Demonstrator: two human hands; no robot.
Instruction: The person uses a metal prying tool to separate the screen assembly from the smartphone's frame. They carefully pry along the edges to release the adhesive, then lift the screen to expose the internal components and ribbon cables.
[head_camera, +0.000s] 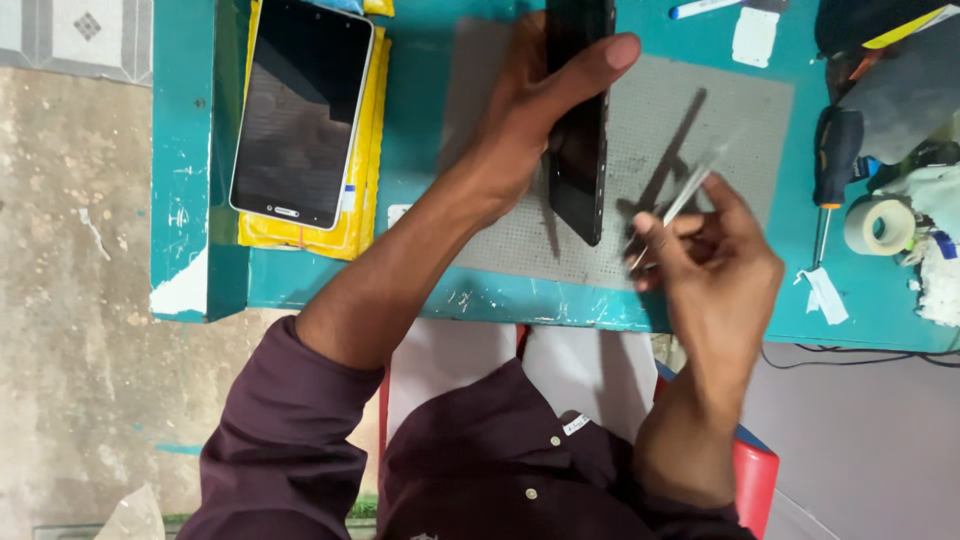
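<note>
left hand (520, 130) is gripping a black phone (580, 120) on edge over the grey work mat (740, 110), thumb stretching across the upper face, other fingers hidden behind the body. the phone is standing nearly upright on its long side, lower end hanging just above the mat near the middle of the bench (420, 290).

right hand (715, 265) is hovering just beside the phone's lower end, over the mat's near edge. fingers are pinching together on slim metal tweezers (680, 200), tips angling up and away toward the far right; the tweezers are blurring, so contact with the phone cannot be told.

the mat is lying on the teal bench top, casting dark shadows of phone and tool.

toward the bench's left edge, a white-framed tablet (300, 110) with dark screen is lying face up on a stack of yellow padded envelopes (362, 190), well apart from both hands.

toward the right edge: a screwdriver with dark handle (832, 160), shaft pointing to the near edge, a roll of pale tape (878, 225) just beside it, white cloth or tissue (940, 270) at the far right, a scrap of white paper (825, 295) near the front edge.

the person is wearing a dark maroon buttoned shirt (480, 460), sleeves pushed up.
</note>
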